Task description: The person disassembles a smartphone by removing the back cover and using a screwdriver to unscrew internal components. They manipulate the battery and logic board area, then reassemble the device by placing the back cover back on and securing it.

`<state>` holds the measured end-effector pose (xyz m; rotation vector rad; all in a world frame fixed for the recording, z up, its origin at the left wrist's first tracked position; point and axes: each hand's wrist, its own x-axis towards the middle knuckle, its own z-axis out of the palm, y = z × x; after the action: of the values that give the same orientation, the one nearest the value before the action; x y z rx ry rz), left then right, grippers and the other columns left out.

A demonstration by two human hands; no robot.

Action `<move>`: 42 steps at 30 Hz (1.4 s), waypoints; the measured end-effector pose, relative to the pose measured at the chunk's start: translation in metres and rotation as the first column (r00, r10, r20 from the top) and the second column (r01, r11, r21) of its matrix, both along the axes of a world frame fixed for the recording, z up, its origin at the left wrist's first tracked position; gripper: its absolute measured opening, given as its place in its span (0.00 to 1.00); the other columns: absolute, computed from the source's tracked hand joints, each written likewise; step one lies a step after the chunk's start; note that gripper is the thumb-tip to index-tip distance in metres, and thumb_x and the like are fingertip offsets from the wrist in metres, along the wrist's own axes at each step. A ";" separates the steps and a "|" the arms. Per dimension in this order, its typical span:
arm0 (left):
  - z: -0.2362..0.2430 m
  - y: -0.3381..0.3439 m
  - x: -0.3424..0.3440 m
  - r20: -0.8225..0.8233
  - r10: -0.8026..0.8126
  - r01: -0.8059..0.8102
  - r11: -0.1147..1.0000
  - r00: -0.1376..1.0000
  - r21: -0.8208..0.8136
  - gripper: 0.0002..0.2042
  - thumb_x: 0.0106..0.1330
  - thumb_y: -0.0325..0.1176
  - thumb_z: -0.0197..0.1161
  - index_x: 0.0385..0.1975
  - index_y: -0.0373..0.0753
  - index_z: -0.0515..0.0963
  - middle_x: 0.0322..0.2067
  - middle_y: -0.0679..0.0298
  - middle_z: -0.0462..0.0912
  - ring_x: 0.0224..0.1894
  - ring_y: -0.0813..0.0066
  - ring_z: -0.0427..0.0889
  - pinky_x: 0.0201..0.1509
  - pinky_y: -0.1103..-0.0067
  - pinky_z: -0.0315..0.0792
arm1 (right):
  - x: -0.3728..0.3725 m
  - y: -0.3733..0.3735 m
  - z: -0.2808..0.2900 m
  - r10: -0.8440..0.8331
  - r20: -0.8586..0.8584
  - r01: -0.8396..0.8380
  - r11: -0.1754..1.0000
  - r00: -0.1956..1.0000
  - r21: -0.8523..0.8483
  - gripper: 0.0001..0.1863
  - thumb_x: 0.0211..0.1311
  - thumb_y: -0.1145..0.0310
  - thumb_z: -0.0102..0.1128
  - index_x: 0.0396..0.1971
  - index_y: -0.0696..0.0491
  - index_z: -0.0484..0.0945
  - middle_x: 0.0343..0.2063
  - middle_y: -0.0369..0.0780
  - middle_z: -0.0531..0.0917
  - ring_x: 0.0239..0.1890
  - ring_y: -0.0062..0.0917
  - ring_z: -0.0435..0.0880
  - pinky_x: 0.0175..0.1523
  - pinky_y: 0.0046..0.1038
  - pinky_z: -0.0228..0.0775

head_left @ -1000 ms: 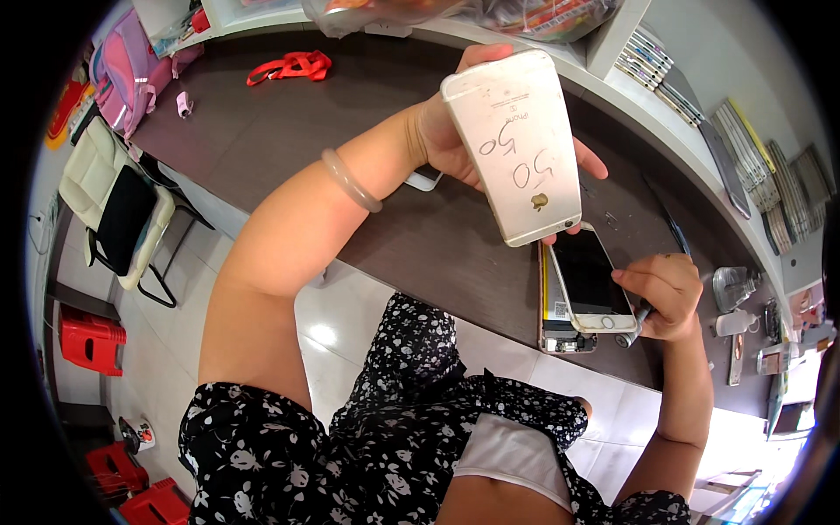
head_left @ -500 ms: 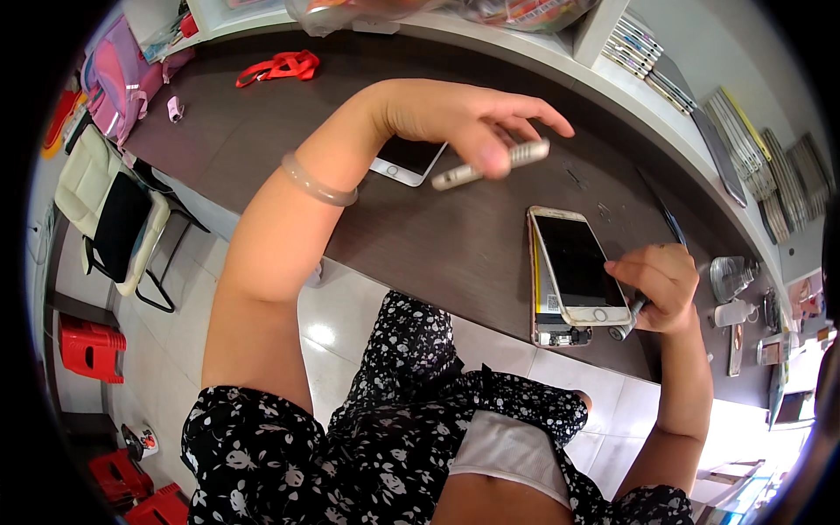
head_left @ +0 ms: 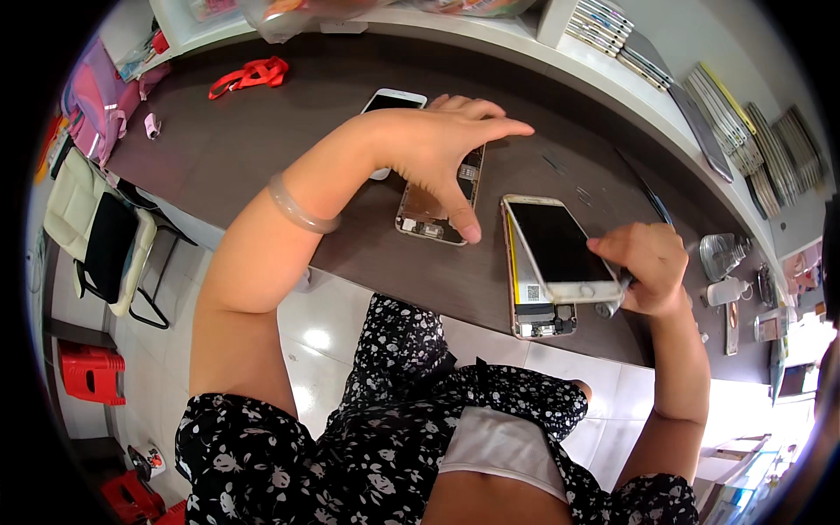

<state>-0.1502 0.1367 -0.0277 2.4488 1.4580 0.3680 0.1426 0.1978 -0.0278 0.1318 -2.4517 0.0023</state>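
My left hand is spread wide, thumb apart from the fingers, over an opened phone housing lying on the dark desk. Its bare inside shows, while the hand hides part of it. Behind my left wrist lies a white phone, partly covered. My right hand is closed at the right edge of a gold-white phone screen, fingertips on its glass. This screen sits tilted above a second opened phone body with a battery. A round grey tool end pokes out below my right hand.
Small thin bits and a dark slim tool lie behind the screen. Clear bottles stand at the right. Stacked phones fill the shelf at the back right. A red strap lies far left.
The phone housing that my left hand held up on edge now lies on the desk, and those fingers have spread. My right hand stays at the screen. The whole view has shifted slightly.
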 end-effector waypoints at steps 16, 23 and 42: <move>-0.003 -0.001 0.034 0.303 0.001 -0.023 0.997 0.953 0.070 0.19 0.65 0.35 0.56 0.16 0.24 0.73 0.12 0.47 0.69 0.12 0.57 0.66 0.20 0.69 0.61 | -0.011 -0.006 -0.015 -0.312 0.039 0.300 0.859 0.949 -0.415 0.07 0.51 0.77 0.66 0.31 0.55 0.79 0.24 0.40 0.80 0.22 0.28 0.78 0.27 0.24 0.69; -0.004 -0.003 0.034 0.296 -0.055 0.014 0.990 0.954 0.140 0.17 0.64 0.33 0.57 0.17 0.25 0.74 0.12 0.47 0.68 0.12 0.57 0.64 0.19 0.70 0.59 | -0.012 0.003 -0.023 -0.185 0.199 0.252 0.879 0.962 -0.404 0.16 0.41 0.83 0.62 0.35 0.56 0.82 0.29 0.40 0.82 0.29 0.31 0.83 0.34 0.27 0.75; -0.008 -0.003 0.036 0.306 -0.038 -0.017 0.985 0.951 0.174 0.16 0.64 0.33 0.57 0.18 0.25 0.74 0.12 0.47 0.67 0.12 0.58 0.64 0.19 0.70 0.59 | -0.014 0.003 -0.028 -0.248 0.258 0.324 0.893 0.934 -0.313 0.17 0.42 0.76 0.67 0.37 0.51 0.83 0.30 0.37 0.79 0.27 0.30 0.81 0.32 0.27 0.75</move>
<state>-0.1138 0.1335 -0.0356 2.3900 1.3266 0.8679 0.1287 0.2007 -0.0559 -0.4127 -2.6135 0.3403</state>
